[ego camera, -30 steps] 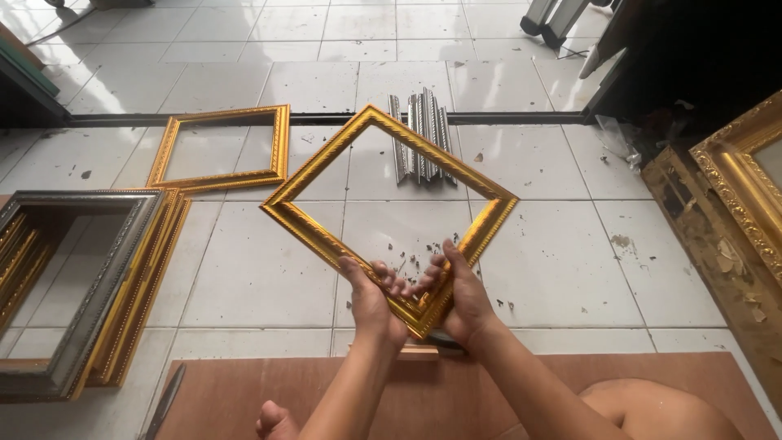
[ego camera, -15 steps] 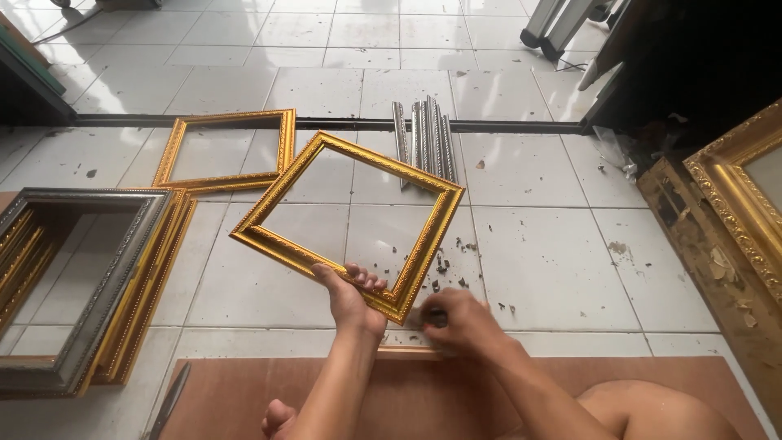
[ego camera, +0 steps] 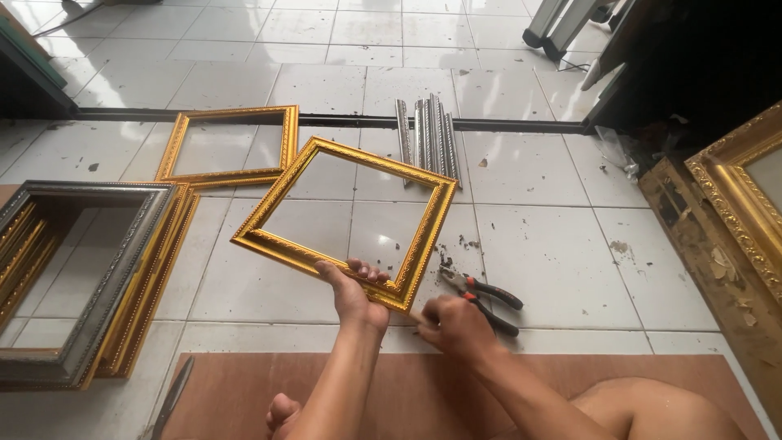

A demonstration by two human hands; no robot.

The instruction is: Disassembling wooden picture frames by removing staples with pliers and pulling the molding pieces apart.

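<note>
- The left hand (ego camera: 354, 289) grips the lower edge of the gold picture frame (ego camera: 346, 220), fingers curled over the moulding near its nearest corner; the frame is lifted off the white tiled floor (ego camera: 554, 244) and tilted, its far corner pointing away.
- The right hand (ego camera: 452, 324) has left the frame since a second ago; then both hands held the bottom corner together, and now it is down by the floor, closed loosely, just beside the pliers (ego camera: 485, 297) with red and black handles; whether it holds something small I cannot tell.
- The frame has also turned, from a diamond position to a flatter one; so, in my judgement, one hand now carries the frame alone while the other goes toward the tool.
- Near it: a second gold frame (ego camera: 228, 147) flat on the tiles, silver moulding strips (ego camera: 428, 134) behind, a stack of frames (ego camera: 81, 277) on the left.
</note>
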